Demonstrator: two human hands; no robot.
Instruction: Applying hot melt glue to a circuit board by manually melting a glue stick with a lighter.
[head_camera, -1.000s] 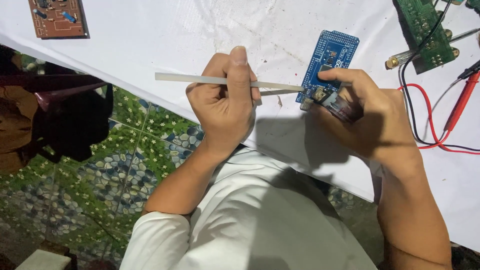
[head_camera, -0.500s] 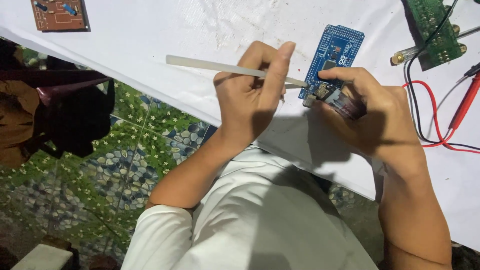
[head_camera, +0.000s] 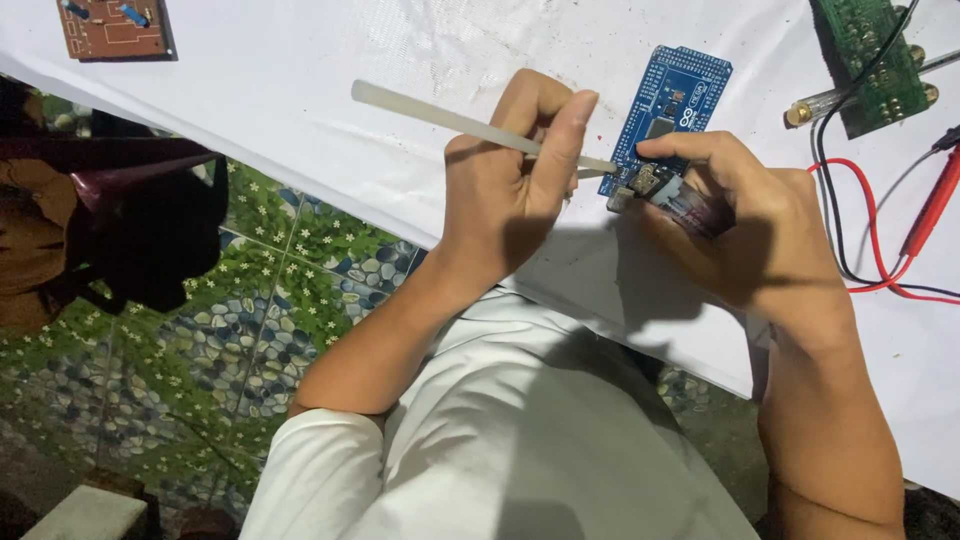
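My left hand (head_camera: 515, 185) grips a long pale translucent stick (head_camera: 430, 113), held like a pen, its tip pointing right at the near end of a blue circuit board (head_camera: 675, 100). My right hand (head_camera: 745, 225) holds that near end of the board, fingers curled around a small dark part with metal on it (head_camera: 655, 188). The board's far end rests on the white table cover (head_camera: 300, 90). Both hands meet at the board's near edge, close to the table's front edge.
A brown copper circuit board (head_camera: 112, 27) lies at the far left. At the far right lie a green circuit board (head_camera: 870, 62), a screwdriver-like probe (head_camera: 835, 100), and red and black leads (head_camera: 880, 250). Dark bags (head_camera: 120, 230) sit on the patterned floor, left.
My left hand has shifted its grip on the stick, fingers raised and thumb extended. The stick's tip stays at the board's near end. My right hand has hardly moved.
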